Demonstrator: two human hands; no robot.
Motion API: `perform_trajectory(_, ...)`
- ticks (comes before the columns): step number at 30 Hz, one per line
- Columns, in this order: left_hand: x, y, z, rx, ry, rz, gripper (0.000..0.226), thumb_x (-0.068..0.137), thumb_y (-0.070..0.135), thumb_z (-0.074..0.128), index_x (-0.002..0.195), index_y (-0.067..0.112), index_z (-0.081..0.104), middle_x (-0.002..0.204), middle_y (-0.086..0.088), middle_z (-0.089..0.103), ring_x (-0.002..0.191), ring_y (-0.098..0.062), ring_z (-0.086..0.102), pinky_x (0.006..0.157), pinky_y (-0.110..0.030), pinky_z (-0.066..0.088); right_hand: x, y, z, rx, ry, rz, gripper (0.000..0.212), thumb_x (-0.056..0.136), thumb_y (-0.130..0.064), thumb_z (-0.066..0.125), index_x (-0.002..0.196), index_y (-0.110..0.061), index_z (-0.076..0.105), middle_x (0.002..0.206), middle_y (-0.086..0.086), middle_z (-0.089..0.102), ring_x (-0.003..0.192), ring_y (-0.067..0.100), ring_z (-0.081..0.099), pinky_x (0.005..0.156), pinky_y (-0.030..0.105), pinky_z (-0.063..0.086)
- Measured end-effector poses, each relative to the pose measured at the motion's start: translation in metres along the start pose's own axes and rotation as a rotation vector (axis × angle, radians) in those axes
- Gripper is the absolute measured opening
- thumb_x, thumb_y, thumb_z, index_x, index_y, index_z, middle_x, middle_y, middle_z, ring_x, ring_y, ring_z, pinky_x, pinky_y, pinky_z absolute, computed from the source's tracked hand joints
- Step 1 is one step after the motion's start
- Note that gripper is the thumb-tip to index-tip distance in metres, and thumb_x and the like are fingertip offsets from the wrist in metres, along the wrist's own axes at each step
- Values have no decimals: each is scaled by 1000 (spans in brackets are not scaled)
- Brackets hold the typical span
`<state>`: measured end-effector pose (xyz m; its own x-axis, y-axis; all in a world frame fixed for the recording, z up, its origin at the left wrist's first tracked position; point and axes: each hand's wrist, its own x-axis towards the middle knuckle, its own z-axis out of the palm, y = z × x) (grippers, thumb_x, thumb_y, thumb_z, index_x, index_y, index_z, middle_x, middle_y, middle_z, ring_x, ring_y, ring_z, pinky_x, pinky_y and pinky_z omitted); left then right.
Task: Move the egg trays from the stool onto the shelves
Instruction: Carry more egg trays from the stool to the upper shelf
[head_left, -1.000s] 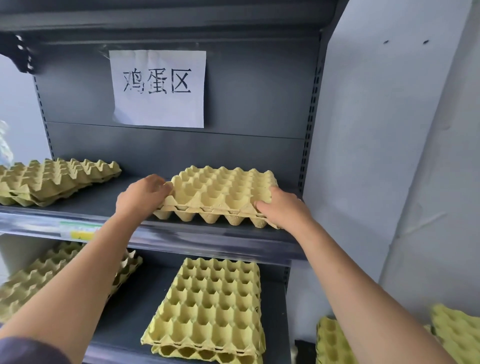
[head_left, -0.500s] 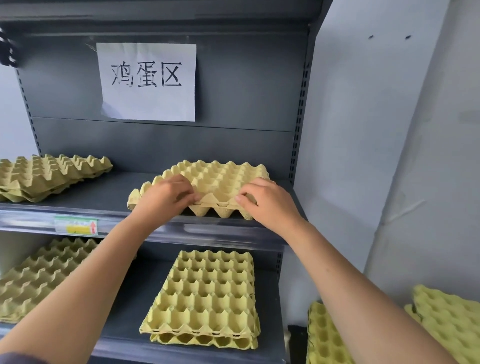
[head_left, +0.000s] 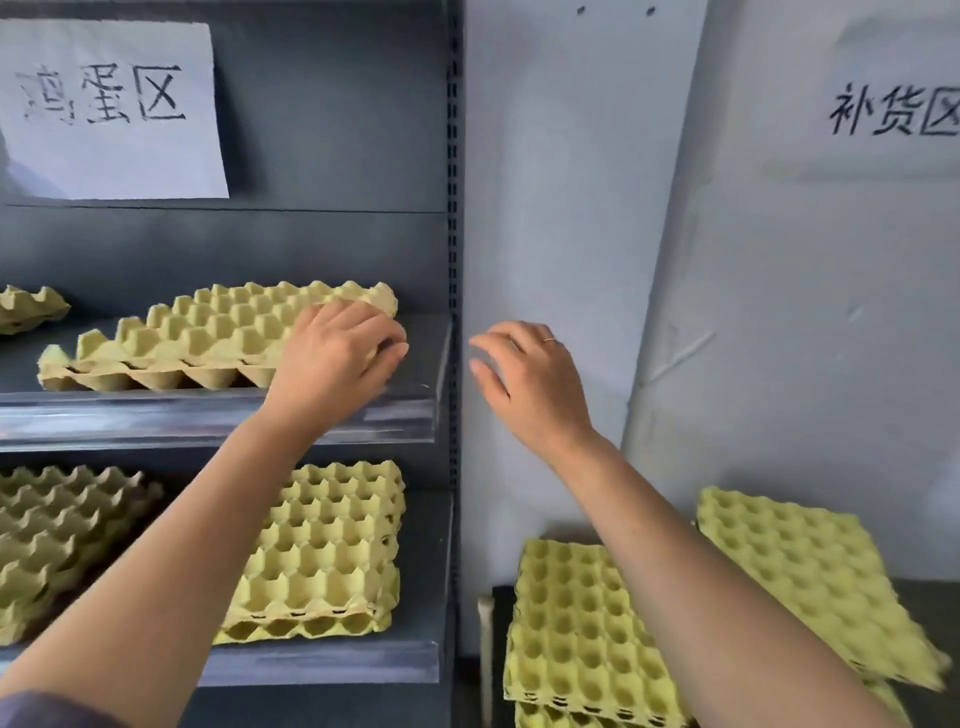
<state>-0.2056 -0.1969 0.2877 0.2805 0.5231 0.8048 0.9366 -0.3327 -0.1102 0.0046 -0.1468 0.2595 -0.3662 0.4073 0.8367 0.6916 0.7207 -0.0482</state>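
A yellow egg tray (head_left: 208, 332) lies on the upper grey shelf (head_left: 156, 415), turned at a slant. My left hand (head_left: 337, 358) rests over its right front corner with the fingers curled round the edge. My right hand (head_left: 524, 379) hangs in the air to the right of the shelf post, fingers loosely bent and holding nothing. Down at the right, a stack of trays (head_left: 571, 623) and a further tilted tray (head_left: 810, 571) sit on the dark stool (head_left: 930, 603); my right forearm crosses in front of them.
Another tray (head_left: 31, 306) sits at the upper shelf's far left. The lower shelf (head_left: 337, 660) holds a stack of trays (head_left: 332, 545) and a second stack to the left (head_left: 67, 530). A paper sign (head_left: 109, 104) hangs on the shelf back, another sign (head_left: 893, 109) on the wall.
The tray has slid left and back on the upper shelf. My right hand has let go and pulled away to the right; my left hand has moved to the tray's right corner. The view has swung right.
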Motion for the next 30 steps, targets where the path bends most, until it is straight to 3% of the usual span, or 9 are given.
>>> perform_trajectory(5,10,129,68,-100,-26,155,25,88,27,48,86,11,68,85,-2,67,76,-29,61,69,-35,42,-96,101,-52,-92,-126,105,30,86,-29,49,99,-12,71,94,5,67,85,31,63,68,37,53)
perform_trajectory(13,-19,266,195,-305,-421,64,36,84,36,40,87,15,69,82,2,68,76,-27,64,70,-34,45,-237,213,-104,-201,-411,290,35,86,-31,42,97,-15,71,88,3,68,81,29,64,64,37,54)
perform_trajectory(17,-27,309,242,-342,-549,89,36,81,38,37,86,20,68,79,5,68,74,-24,64,69,-34,48,-290,260,-105,-236,-610,421,29,94,-27,50,117,-18,65,110,2,66,103,28,59,82,38,50)
perform_trajectory(21,-29,338,296,-375,-674,103,50,83,45,26,100,20,66,95,2,68,95,-23,61,82,-34,42,-330,306,-98,-236,-744,556,34,98,-29,44,129,-22,55,124,0,58,115,24,51,91,35,44)
perform_trajectory(25,-29,354,356,-392,-766,113,32,94,35,43,122,25,56,114,6,60,111,-18,51,89,-29,33,-351,348,-81,-255,-871,658,34,98,-30,42,130,-22,52,124,1,56,115,25,49,88,35,45)
perform_trajectory(30,-30,373,432,-416,-976,45,36,93,36,46,128,28,51,127,5,55,119,-17,48,95,-31,37,-375,394,-66,-280,-948,904,43,98,-30,41,139,-21,42,134,4,48,123,26,44,93,35,43)
